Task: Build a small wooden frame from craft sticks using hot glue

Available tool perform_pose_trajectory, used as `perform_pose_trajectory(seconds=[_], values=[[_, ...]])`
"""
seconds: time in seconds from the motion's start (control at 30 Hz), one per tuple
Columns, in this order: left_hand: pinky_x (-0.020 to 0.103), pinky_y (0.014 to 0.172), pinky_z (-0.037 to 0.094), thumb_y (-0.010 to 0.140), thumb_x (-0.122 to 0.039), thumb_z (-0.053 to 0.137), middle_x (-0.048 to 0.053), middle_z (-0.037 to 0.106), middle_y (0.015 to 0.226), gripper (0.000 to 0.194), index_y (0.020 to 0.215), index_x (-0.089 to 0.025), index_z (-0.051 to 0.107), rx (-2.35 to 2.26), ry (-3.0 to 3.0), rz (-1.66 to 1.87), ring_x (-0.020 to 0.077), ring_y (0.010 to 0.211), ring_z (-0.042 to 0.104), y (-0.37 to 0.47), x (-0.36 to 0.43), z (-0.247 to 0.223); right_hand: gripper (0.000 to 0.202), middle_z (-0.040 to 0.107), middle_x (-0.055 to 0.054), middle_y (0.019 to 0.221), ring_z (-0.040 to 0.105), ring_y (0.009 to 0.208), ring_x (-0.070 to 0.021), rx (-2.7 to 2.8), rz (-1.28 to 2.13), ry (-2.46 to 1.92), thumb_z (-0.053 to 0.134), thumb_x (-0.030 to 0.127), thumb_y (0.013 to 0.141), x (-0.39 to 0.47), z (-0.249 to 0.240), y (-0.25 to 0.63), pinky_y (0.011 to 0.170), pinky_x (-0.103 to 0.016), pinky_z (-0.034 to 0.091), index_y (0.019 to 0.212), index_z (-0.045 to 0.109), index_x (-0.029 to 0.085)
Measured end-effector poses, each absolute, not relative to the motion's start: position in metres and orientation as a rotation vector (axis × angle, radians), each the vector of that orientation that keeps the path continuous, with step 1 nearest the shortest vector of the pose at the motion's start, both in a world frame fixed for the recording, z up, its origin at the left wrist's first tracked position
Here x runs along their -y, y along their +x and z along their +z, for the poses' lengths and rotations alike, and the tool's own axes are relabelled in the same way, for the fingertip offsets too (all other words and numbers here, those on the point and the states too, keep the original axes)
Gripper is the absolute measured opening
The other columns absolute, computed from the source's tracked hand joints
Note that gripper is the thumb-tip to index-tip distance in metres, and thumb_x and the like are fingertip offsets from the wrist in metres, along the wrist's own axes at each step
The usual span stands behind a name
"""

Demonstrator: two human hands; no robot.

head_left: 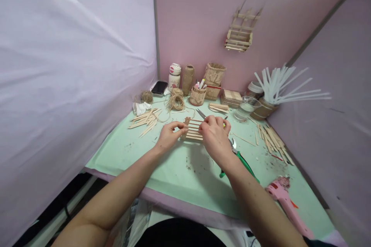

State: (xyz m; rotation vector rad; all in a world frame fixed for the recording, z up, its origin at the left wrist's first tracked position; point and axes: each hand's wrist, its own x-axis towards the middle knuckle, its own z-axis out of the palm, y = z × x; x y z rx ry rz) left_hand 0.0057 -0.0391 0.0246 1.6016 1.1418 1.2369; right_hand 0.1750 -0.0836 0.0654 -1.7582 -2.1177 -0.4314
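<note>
A small slatted panel of wooden craft sticks [194,129] is held between both hands above the green tabletop. My left hand [171,135] pinches its left end with thumb and forefinger. Over the panel's right part lies my right hand [216,133], its fingers bent and closed on that end, which they hide. Just behind the right hand, scissors [200,113] show their blades. Below it lie green-handled pruning shears [243,162], partly covered by my right forearm.
Loose sticks [149,119] lie left, with more sticks [272,141] right. Twine [176,99], a pen cup [198,95] and a plastic water cup [247,108] stand behind. A pink glue gun [288,204] lies front right. A stick basket [239,40] hangs on the wall.
</note>
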Motion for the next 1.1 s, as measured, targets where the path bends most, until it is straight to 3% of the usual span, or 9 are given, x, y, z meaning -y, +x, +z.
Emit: perform_pose_trajectory(seconds=[0.23, 0.47, 0.7, 1.1], values=[[0.029, 0.071, 0.038, 0.069, -0.032, 0.07, 0.002, 0.074, 0.082, 0.011, 0.073, -0.023, 0.075, -1.179, 1.621, 1.262, 0.0188, 0.079, 0.061, 0.006, 0.039, 0.024, 0.014, 0.062, -0.007, 0.104, 0.049, 0.1, -0.0243, 1.736, -0.262, -1.584, 0.056, 0.028, 0.089, 0.104, 0.065, 0.214, 0.09, -0.041, 0.03, 0.097, 0.067, 0.023], [0.029, 0.073, 0.04, 0.067, -0.035, 0.071, 0.003, 0.074, 0.081, 0.014, 0.072, -0.022, 0.074, -1.199, 1.63, 1.279, 0.0198, 0.08, 0.062, 0.005, 0.038, 0.023, 0.032, 0.069, -0.008, 0.093, 0.061, 0.089, -0.0212, 1.399, 0.429, -1.349, 0.043, 0.041, 0.092, 0.098, 0.034, 0.257, 0.081, -0.035, 0.045, 0.097, 0.065, 0.018], [0.029, 0.071, 0.04, 0.069, -0.035, 0.071, 0.003, 0.074, 0.081, 0.014, 0.073, -0.023, 0.075, -1.214, 1.658, 1.277, 0.0183, 0.076, 0.061, 0.004, 0.036, 0.022, 0.024, 0.07, -0.007, 0.101, 0.06, 0.093, -0.0208, 1.599, 0.489, -1.315, 0.064, 0.03, 0.078, 0.088, 0.02, 0.243, 0.089, -0.039, 0.045, 0.1, 0.068, 0.021], [0.029, 0.071, 0.04, 0.069, -0.036, 0.071, 0.003, 0.074, 0.08, 0.015, 0.074, -0.022, 0.074, -1.191, 1.668, 1.287, 0.0187, 0.076, 0.06, 0.003, 0.036, 0.021, 0.017, 0.071, -0.006, 0.099, 0.063, 0.091, -0.0189, 1.521, 0.648, -1.261, 0.065, 0.029, 0.076, 0.074, 0.017, 0.226, 0.079, -0.032, 0.05, 0.089, 0.071, 0.02]])
